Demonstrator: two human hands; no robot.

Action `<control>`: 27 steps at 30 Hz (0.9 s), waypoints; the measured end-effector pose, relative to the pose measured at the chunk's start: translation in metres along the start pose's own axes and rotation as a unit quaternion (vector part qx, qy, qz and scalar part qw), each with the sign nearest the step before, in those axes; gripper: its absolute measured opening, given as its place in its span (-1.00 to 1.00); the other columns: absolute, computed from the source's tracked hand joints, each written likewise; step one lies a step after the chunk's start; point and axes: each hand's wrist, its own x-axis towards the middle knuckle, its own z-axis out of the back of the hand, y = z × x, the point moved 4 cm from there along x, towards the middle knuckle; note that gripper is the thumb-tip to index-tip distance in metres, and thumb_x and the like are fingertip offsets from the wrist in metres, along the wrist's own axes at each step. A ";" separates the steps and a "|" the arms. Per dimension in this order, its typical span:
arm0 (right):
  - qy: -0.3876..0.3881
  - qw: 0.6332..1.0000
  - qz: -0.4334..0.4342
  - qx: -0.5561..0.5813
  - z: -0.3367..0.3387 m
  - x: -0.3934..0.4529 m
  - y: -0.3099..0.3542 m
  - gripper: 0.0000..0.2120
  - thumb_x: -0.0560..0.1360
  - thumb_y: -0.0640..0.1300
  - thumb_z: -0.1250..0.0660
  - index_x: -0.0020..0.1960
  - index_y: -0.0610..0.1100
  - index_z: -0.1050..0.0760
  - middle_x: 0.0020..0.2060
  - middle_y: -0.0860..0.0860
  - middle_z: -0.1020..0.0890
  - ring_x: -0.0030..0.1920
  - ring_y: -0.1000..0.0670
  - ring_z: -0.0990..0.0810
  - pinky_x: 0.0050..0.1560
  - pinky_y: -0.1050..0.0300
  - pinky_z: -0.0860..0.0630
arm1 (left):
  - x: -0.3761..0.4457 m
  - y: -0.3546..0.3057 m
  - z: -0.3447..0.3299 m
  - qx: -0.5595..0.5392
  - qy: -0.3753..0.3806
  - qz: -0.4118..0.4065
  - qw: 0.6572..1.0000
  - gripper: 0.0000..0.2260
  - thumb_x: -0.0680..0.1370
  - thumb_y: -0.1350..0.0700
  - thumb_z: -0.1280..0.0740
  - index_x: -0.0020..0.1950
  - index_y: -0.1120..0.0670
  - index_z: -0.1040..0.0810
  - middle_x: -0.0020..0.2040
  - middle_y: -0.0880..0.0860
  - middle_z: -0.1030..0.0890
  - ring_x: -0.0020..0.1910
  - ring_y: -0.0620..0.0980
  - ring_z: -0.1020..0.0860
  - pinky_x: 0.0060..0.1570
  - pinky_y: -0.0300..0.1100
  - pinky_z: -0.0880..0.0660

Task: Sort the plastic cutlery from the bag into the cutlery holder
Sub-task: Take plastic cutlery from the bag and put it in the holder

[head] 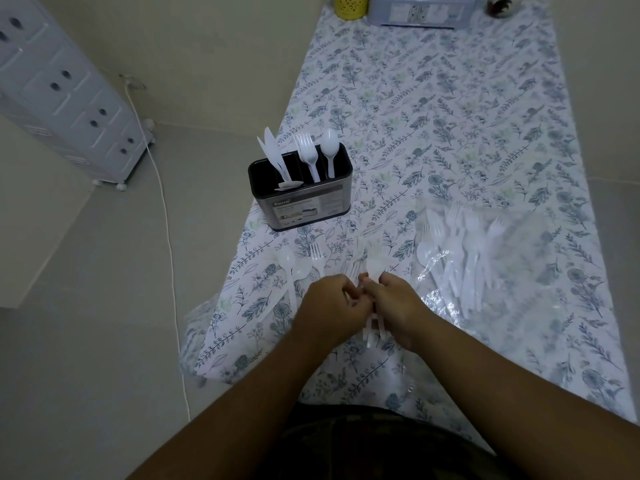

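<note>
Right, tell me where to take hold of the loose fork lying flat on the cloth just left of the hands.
Grip the loose fork by its narrow handle, low down near the left hand, coming from above with a fingertip pinch. It lies flat on the tablecloth with tines pointing away, so the handle end is the nearest part.

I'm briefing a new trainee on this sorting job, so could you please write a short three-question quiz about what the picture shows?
1. True or false: the cutlery holder already holds knives, forks and a spoon, each sort in its own slot.
2. Where does the clear bag of unsorted cutlery lie? A) left of the holder B) right of both hands C) on the floor
3. Fill in: the left hand and right hand together hold a bunch of white ____.

Key: 1 true; 2 B; 3 cutlery (which sorts are in the grip cannot be told).
</note>
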 end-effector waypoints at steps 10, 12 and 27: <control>-0.031 0.998 -0.049 0.005 0.008 0.001 -0.015 -0.74 0.67 -0.11 -0.12 0.15 -0.17 -0.54 -0.19 -0.12 -0.52 -0.35 -0.03 -0.39 -0.43 0.14 -0.35 | 0.033 0.037 -0.002 0.143 -0.041 0.085 0.985 -0.81 0.57 0.07 -0.32 0.05 0.18 -0.45 -0.10 0.10 -0.55 -0.15 0.06 -0.52 -0.32 -0.16 -0.31; -0.035 0.998 -0.047 0.011 0.009 0.000 -0.015 -0.74 0.66 -0.10 -0.14 0.13 -0.21 -0.54 -0.19 -0.14 -0.52 -0.35 -0.04 -0.40 -0.42 0.12 -0.36 | 0.032 0.036 -0.002 0.130 -0.044 0.091 0.986 -0.87 0.55 0.13 -0.32 0.01 0.16 -0.45 -0.15 0.06 -0.54 -0.21 0.01 -0.50 -0.41 -0.19 -0.28; -0.010 0.994 -0.031 0.102 0.012 -0.006 -0.013 -0.78 0.71 -0.11 -0.15 0.14 -0.26 -0.46 -0.02 -0.21 -0.67 -0.13 -0.11 -0.71 -0.29 0.04 -0.63 | 0.004 -0.001 -0.022 -0.065 0.027 -0.065 0.995 -0.90 0.55 0.16 -0.37 -0.02 0.11 -0.68 -0.19 -0.02 -0.67 -0.29 -0.14 -0.61 -0.29 -0.39 -0.53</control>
